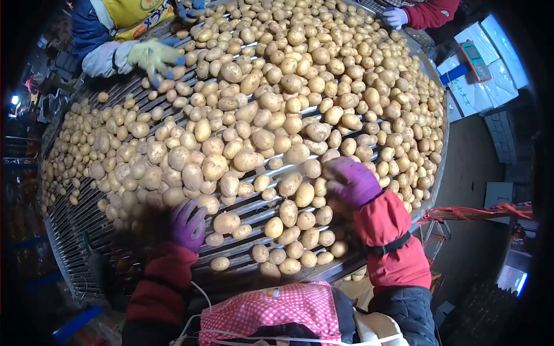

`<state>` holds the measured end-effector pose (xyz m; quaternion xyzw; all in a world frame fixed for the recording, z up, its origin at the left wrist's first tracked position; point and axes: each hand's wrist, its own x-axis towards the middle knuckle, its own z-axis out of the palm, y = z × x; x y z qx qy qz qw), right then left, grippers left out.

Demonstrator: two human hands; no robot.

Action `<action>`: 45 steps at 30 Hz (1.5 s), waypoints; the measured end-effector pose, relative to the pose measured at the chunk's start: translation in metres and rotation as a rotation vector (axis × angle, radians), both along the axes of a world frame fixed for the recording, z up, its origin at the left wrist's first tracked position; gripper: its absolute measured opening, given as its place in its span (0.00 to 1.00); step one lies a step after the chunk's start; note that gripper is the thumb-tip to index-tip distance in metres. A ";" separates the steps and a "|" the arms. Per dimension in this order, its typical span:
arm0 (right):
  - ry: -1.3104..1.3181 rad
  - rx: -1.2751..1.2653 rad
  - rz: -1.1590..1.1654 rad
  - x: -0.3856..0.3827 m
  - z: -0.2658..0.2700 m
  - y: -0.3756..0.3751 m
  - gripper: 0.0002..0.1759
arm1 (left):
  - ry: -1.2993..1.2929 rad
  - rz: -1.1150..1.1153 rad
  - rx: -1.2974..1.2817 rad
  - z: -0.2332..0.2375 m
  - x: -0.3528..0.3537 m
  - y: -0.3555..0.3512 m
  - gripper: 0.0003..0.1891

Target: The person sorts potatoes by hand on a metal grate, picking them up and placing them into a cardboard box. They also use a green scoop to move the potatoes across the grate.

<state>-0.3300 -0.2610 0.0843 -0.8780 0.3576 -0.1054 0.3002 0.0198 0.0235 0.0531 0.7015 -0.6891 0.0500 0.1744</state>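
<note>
Many pale brown potatoes (214, 167) lie across a slatted metal rack (251, 217). My left hand (188, 225), in a purple glove, rests at the near edge of the pile. Its fingers are a little apart and point away from me, beside a large potato (226, 222), and nothing shows in its grasp. My right hand (353, 182), also purple-gloved, reaches in from the right among the potatoes. Its fingers are slightly blurred, stretched leftward and apart, close to a potato (312, 168). Between my hands, a loose group of potatoes (288, 213) sits on the bars.
Across the rack at upper left, a co-worker's gloved hand (154, 59) touches potatoes. Another person's gloved hand (395, 18) is at the top right edge. A red-and-grey handheld device (475, 61) sits by white boxes (483, 92). Red cord wraps a bar (479, 213) at right.
</note>
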 end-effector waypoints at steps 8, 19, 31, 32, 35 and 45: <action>0.132 -0.730 0.120 0.044 -0.018 -0.015 0.24 | -0.052 -0.024 -0.050 0.005 0.001 0.001 0.21; 0.038 -0.538 -0.114 0.042 0.037 -0.017 0.28 | -0.036 -0.007 -0.066 0.005 0.004 0.000 0.22; 0.207 -0.579 -0.103 0.004 -0.019 0.003 0.18 | -0.025 -0.025 -0.109 0.002 0.004 0.000 0.21; 0.216 -0.609 -0.174 0.003 -0.021 0.005 0.18 | -0.016 -0.029 -0.112 0.002 0.004 0.002 0.21; 0.203 -0.500 -0.242 0.022 0.002 0.029 0.22 | 0.006 -0.032 -0.102 0.001 0.005 0.002 0.21; 0.214 -0.402 0.131 -0.017 0.005 0.070 0.19 | -0.036 -0.015 -0.100 0.002 0.002 0.002 0.21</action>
